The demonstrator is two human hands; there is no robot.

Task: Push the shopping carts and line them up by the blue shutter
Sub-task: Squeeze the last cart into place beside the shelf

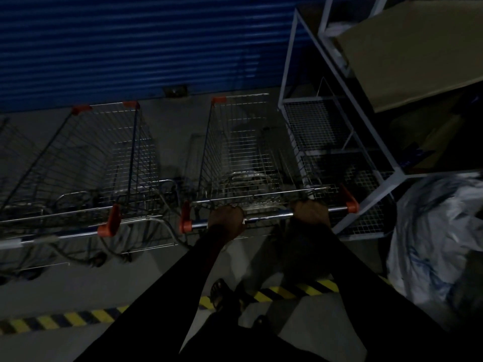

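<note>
The scene is dim. A wire shopping cart (243,152) with orange corner caps stands straight ahead, its nose close to the blue shutter (130,48). Both hands grip its chrome handle bar (266,215): my left hand (226,220) left of the middle, my right hand (311,212) towards the right end. A second cart (91,163) is parked to the left, also facing the shutter. The wire edge of a third cart (10,152) shows at the far left.
A white metal rack (339,142) with mesh shelves stands tight against the held cart's right side, with a cardboard sheet (418,48) on top. A pale plastic bag (439,231) lies at the right. Yellow-black floor tape (78,317) runs behind the carts, by my sandalled foot (222,293).
</note>
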